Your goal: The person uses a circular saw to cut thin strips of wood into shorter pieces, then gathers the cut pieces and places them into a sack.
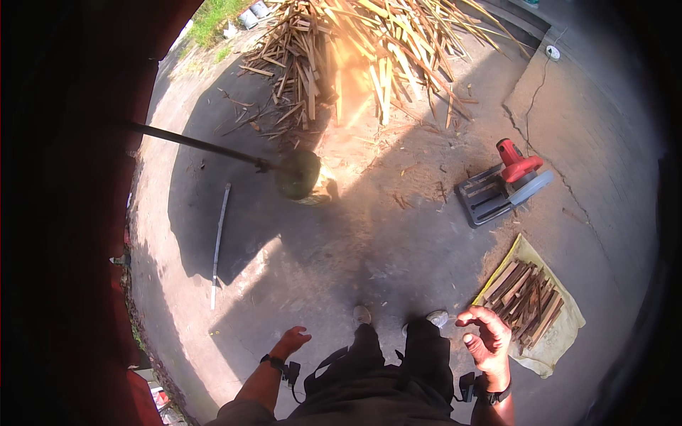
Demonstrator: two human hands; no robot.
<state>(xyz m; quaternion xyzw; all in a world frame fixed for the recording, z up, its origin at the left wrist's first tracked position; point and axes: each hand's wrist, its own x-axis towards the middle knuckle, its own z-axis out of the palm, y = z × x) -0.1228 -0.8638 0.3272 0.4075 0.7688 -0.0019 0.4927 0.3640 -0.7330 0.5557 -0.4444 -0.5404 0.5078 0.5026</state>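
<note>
My right hand (490, 339) is raised at the lower right with nothing in it, its fingers curved and apart from the thumb. Just beyond it, several cut wood strips (522, 297) lie in a bundle on a pale yellow sack (568, 312) on the ground. Low on the left hangs my left hand (290, 343), empty, its fingers loosely bent and apart. Farther off to the right stands a red and grey cut-off saw (521, 169) on its dark base (483, 202). Neither hand touches the saw or the wood.
A large pile of long wood strips (312, 64) spreads at the far side. A dark pole with a round, dark end (297, 174) reaches in from the left. A thin pale strip (220, 245) lies on the concrete. A cord (540, 89) runs behind the saw. Sawdust and splinters surround it.
</note>
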